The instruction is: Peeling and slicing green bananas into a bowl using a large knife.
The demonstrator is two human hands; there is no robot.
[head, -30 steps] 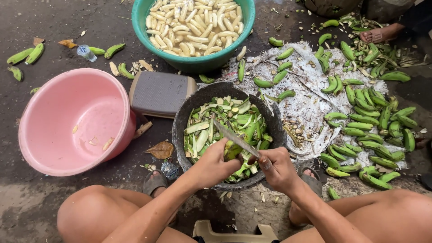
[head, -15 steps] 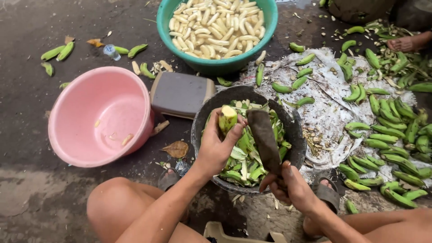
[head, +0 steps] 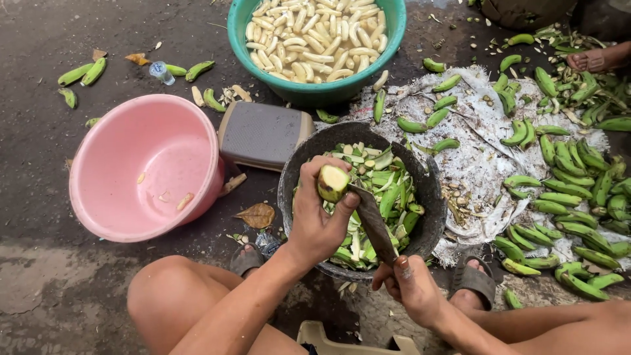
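Over the dark round basin point(head: 430, 190) heaped with green peels, the left hand point(head: 319, 220) grips a stubby green banana point(head: 332, 182), its cut end pale and creamy, while the right hand point(head: 411, 286) clasps a long dark-bladed knife point(head: 373, 222) touching it.

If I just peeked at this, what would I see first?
Right in the middle, the left hand holds up a green banana with its end cut, and the right hand sets a knife against it, over a dark bowl of green peels. A teal tub of pale peeled bananas sits at the top, a big pink basin on the left, and unpeeled green bananas lie heaped on the right.
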